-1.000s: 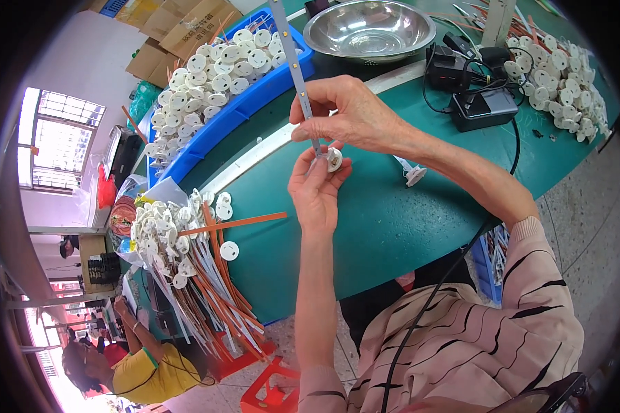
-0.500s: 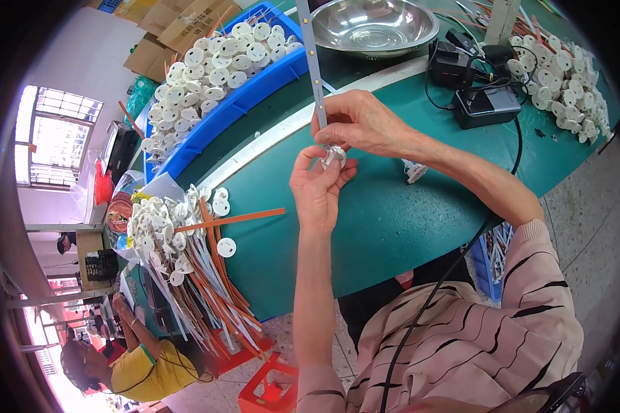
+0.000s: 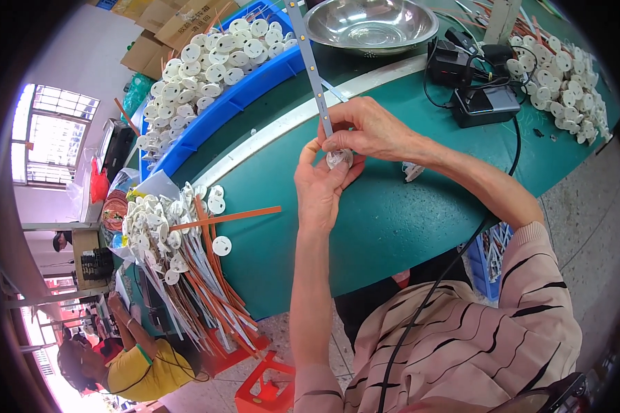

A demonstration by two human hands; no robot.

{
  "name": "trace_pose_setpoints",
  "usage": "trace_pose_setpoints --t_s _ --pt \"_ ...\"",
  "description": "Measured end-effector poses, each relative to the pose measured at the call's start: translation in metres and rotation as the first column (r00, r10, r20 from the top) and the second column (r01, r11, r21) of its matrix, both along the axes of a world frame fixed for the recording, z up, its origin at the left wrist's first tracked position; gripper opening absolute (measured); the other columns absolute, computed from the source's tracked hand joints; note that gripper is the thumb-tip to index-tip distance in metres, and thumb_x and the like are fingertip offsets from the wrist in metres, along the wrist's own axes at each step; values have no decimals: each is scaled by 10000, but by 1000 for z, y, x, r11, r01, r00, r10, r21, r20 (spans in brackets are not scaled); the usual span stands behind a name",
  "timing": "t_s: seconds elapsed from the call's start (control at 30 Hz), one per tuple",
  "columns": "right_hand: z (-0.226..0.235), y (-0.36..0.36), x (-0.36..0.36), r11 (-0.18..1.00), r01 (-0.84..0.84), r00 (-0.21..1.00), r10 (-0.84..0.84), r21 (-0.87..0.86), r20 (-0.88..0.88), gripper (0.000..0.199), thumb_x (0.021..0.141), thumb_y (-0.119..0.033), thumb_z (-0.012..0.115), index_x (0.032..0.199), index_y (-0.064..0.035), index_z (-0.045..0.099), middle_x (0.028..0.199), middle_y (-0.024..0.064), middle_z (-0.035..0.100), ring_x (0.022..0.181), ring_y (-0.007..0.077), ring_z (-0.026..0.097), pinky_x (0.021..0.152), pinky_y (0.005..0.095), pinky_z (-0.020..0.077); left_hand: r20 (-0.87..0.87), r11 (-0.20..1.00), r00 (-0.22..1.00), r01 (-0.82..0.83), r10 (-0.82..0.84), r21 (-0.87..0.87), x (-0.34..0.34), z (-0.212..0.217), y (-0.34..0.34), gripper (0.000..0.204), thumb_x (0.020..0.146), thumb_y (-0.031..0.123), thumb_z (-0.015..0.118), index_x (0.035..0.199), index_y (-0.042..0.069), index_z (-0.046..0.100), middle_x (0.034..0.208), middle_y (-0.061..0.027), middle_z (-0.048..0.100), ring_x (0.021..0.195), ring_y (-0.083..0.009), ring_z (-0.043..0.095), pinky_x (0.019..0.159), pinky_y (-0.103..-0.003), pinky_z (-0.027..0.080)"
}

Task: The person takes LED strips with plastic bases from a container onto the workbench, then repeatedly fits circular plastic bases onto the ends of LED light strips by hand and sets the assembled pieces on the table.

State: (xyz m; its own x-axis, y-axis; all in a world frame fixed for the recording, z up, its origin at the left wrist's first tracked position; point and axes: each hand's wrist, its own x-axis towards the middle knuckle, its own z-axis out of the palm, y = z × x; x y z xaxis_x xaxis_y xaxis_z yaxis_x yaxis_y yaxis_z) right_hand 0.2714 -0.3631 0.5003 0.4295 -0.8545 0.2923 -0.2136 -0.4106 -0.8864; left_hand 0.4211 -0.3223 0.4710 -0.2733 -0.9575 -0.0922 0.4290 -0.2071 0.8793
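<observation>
Over the green tabletop, my right hand [image 3: 375,131] pinches the lower end of a narrow LED strip [image 3: 313,69], which stands up and leans left. Just below it, my left hand [image 3: 317,189] grips a small round white cap [image 3: 339,159] between thumb and fingers. The strip's end meets the cap's edge; whether it is inside the cap is hidden by my fingers. Beside my right wrist a small white and clear piece [image 3: 412,170] lies on the table.
A blue tray [image 3: 234,102] heaped with round white caps stands at the far left. Nearer lies a bundle of capped strips [image 3: 186,268]. Black power adapters [image 3: 486,104], a metal bowl [image 3: 372,48] and another pile of caps [image 3: 565,86] sit beyond. A co-worker [image 3: 145,368] sits at left.
Both hands have shifted slightly right and down with the strip and cap. The strip leans further left, and the cap's round face now shows more.
</observation>
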Motion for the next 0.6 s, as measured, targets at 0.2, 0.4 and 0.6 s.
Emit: trace_pose_setpoints --t_s 0.2,0.4,0.6 --pt "-2 2 2 999 -30 999 31 13 -40 97 783 -72 611 800 23 622 657 61 608 618 104 555 561 268 453 74 999 997 -9 6 47 4 -2 -1 396 850 -82 532 1205 -3 379 1000 -138 592 923 -221 626 850 -364 549" --pt "-3 4 1 1000 -30 998 30 1 -62 106 775 -68 607 811 29 629 656 64 613 598 108 554 546 266 452 101 998 995 -1 -5 58 4 -3 -1 413 846 -77 543 1218 -12 376 1004 -166 597 893 -246 642 815 -363 562" --pt "-6 2 -4 999 -46 996 45 -15 -74 88 773 -63 602 797 18 628 653 64 610 590 108 549 540 269 442 135 997 990 24 -35 76 3 -1 -1 406 846 -65 553 1204 -22 367 1008 -185 599 878 -269 646 794 -357 567"
